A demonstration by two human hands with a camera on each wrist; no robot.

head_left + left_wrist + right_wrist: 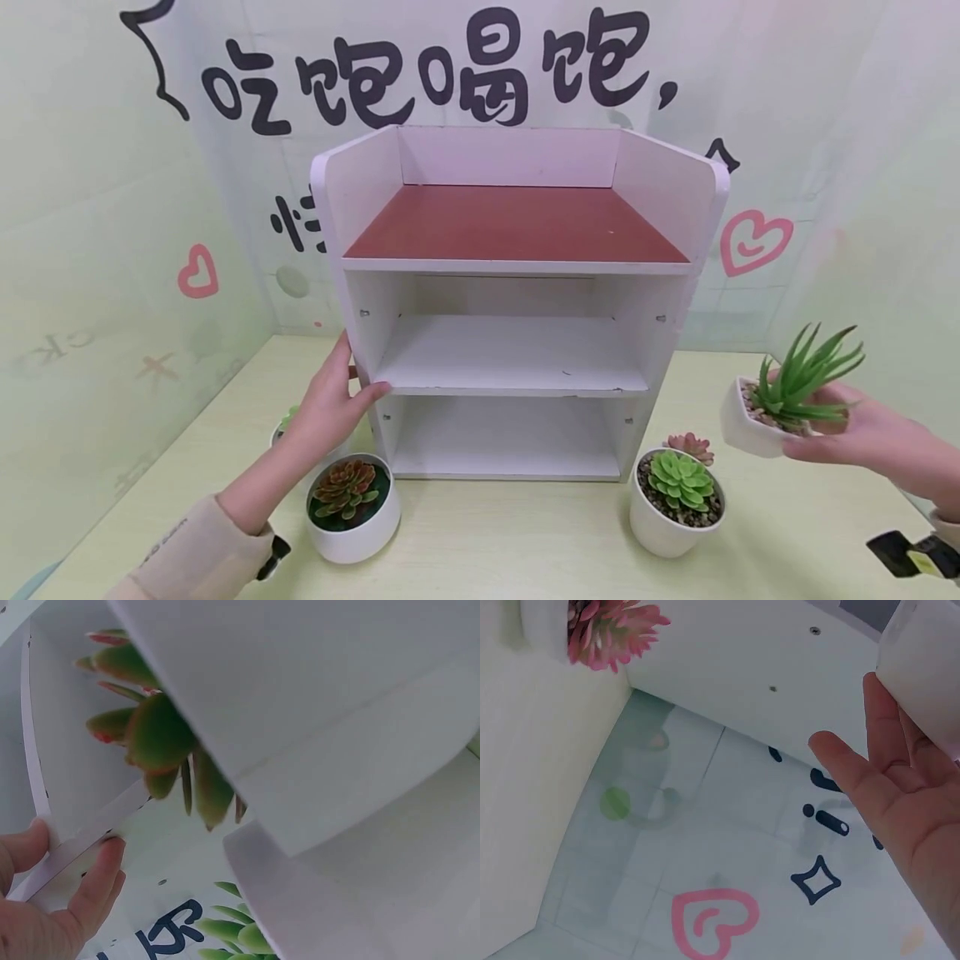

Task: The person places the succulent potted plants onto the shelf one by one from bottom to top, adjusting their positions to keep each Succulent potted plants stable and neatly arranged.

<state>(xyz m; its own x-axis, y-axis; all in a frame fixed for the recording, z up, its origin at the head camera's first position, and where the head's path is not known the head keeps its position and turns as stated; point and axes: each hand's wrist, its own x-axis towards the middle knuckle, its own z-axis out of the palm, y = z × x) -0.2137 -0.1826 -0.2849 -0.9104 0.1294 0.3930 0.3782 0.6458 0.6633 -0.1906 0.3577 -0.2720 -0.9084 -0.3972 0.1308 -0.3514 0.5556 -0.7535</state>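
Observation:
A white shelf unit point(517, 392) with a red top surface stands in the middle of the head view. My left hand point(330, 408) grips its left side panel, thumb on the front edge; the left wrist view also shows this hand point(56, 900) with the panel between thumb and fingers. Off to the right of the unit, my right hand point(862, 425) holds a spiky green plant point(802, 379) in a white pot point(750, 429) above the table. In the right wrist view the hand point(907, 787) supports the white pot point(926, 679), only partly seen.
On the table point(517, 542), a reddish succulent point(347, 492) in a white pot stands front left, with another plant partly hidden behind my left arm. A green succulent point(681, 479) in a pot stands front right, a pink one point(692, 446) behind it. A printed curtain hangs behind.

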